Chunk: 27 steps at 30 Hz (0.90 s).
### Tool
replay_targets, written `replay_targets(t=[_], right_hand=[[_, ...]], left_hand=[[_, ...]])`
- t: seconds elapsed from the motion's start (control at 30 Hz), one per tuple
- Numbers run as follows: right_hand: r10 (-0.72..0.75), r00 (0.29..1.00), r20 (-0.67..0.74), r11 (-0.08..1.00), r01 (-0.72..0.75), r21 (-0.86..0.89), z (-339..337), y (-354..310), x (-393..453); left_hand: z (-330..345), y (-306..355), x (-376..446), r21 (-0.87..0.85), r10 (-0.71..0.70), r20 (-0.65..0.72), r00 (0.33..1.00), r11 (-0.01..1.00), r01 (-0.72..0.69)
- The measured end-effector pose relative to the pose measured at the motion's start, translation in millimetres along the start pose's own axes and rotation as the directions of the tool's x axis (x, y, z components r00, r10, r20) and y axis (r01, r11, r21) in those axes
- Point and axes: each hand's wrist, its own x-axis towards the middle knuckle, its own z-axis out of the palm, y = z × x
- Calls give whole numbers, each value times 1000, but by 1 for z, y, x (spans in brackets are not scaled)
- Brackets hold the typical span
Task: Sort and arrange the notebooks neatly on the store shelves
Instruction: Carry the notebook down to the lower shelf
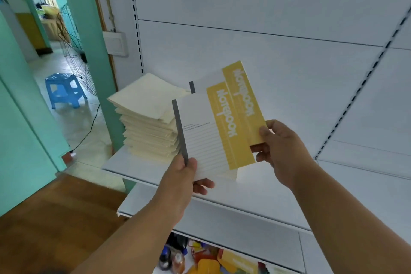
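My left hand (186,173) pinches the lower corner of a white-and-yellow lined notebook with a grey spine (209,133), thumb on the cover, fingers (203,186) beneath. My right hand (278,151) pinches the yellow edge of a second, matching notebook (242,100), which lies behind and overlapped by the first. Both are held above the white metal shelf (255,187), just right of an uneven stack of cream-covered notebooks (149,122). Risk, as I judge it: corner grips are weak, so either notebook could pivot or slip; a careless set-down could nudge the fanned stack off the shelf's open left end.
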Motion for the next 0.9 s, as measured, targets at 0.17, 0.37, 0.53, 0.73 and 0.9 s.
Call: replay_targets(t=[0.17, 0.37, 0.53, 0.73, 0.9], right_hand=[[117, 991, 66, 975, -128, 182, -42, 12, -46], [49, 909, -414, 997, -23, 67, -112, 24, -106], [-36, 684, -728, 997, -30, -78, -209, 42, -147], [11, 575, -818, 999, -48, -21, -361, 72, -208], [9, 431, -902, 997, -71, -24, -505, 76, -270]], left_hand=[[38, -12, 1, 139, 45, 169, 985, 988, -69], [108, -46, -38, 380, 52, 521, 852, 880, -286], [194, -69, -73, 418, 168, 654, 738, 733, -537], [344, -111, -135, 356, 178, 748, 639, 706, -613], [483, -141, -206, 240, 136, 854, 502, 754, -612]])
